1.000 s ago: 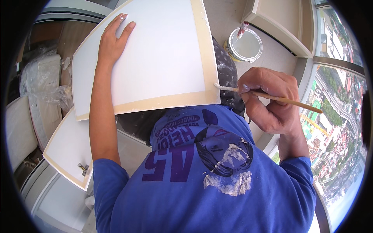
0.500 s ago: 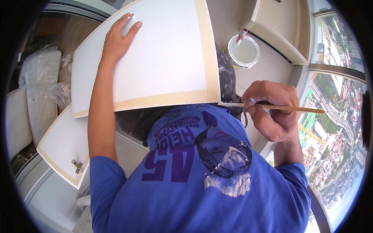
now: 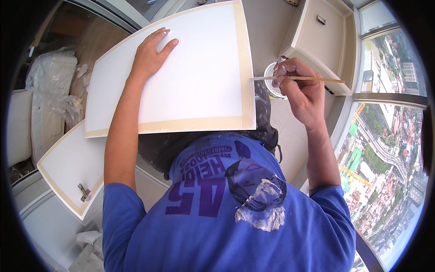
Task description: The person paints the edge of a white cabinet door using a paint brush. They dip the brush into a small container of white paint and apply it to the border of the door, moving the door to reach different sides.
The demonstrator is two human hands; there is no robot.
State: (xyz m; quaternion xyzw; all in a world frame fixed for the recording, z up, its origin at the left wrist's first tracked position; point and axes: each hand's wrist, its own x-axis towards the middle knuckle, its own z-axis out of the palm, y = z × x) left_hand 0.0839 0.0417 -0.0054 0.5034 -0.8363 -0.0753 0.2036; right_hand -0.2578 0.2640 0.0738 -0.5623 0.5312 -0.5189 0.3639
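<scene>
A white panel [image 3: 195,77] edged with beige tape lies across my lap. My left hand [image 3: 153,53] rests on its upper left part, fingers spread and flat, with white paint on the fingertips. My right hand [image 3: 299,86] pinches a thin paintbrush [image 3: 317,79] with a wooden handle. The brush lies almost level, its whitish tip at the panel's right edge, beside the tape [image 3: 247,81]. White paint marks the fingers of my right hand. Behind that hand stands a round white paint bucket [image 3: 270,72], partly hidden by it.
A second taped white panel [image 3: 68,167] with a metal hinge [image 3: 83,192] is at the lower left. Plastic-wrapped pieces [image 3: 52,90] lie at the far left. A cream open cabinet piece [image 3: 321,41] lies at the far right, beside tall windows [image 3: 385,149].
My right hand and the brush have moved away from me, from the panel's near right corner up along its right edge. My left hand stays flat on the panel.
</scene>
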